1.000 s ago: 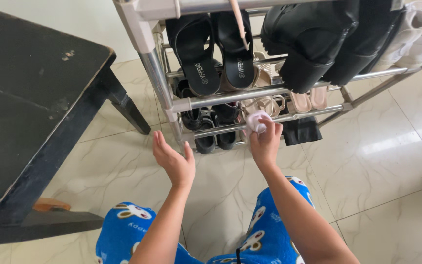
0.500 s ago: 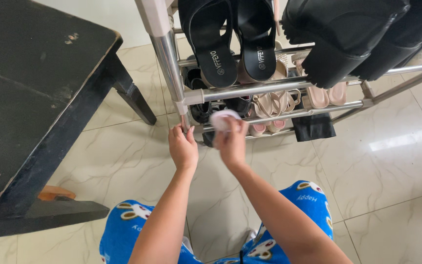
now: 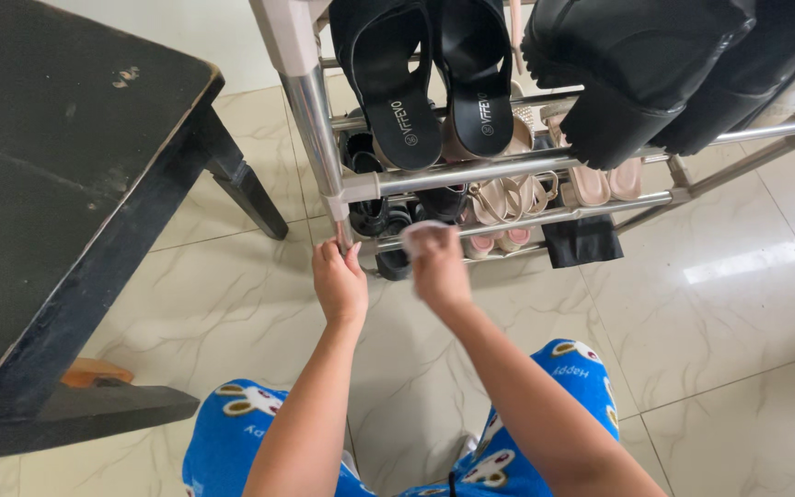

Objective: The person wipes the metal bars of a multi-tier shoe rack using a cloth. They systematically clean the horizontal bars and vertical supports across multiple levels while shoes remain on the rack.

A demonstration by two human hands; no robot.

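My left hand (image 3: 339, 281) grips the rack post (image 3: 316, 138). My right hand (image 3: 438, 267) pinches a cloth (image 3: 419, 230) at 12 o'clock; likely soft, light, best held bunched.

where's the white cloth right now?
Head view, centre: the white cloth is in the right hand, against the shoe rack's lower rail, right of the left hand on the post.

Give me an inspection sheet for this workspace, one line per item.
Surface: glossy marbled floor tiles.
Job's things: metal shoe rack; small white cloth at a lower rail.
Clutter: black sandals, black boots, beige sandals on the rack.
Grippers: left hand grips the rack's corner post; right hand holds the cloth.
Cables: nothing seen.
Surroundings: black table at the left; blue patterned trousers below.
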